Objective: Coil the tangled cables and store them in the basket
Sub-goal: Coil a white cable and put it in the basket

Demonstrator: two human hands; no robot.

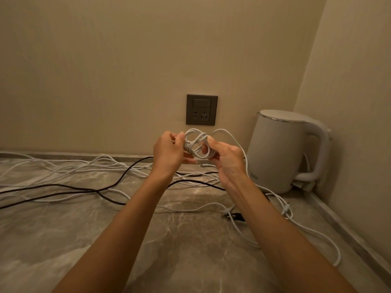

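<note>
White cable bundle (196, 144) held in the air between both hands, above the marble counter (63, 240) and in front of the wall socket (201, 109). Left hand (168, 152) pinches its left end; right hand (224, 157) curls round its right side. Bundle's long axis runs roughly left-right; loops small, loose, uneven. One strand trails right, probably down past the kettle (283, 151). Other white and black cables (84, 176) lie spread on the counter.

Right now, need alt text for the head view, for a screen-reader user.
The left hand and right hand hold a tangled white cable bundle up between them above a marble countertop. Loose white cables and black cables sprawl across it. A white kettle stands in the right corner, a grey wall socket behind the hands.
</note>
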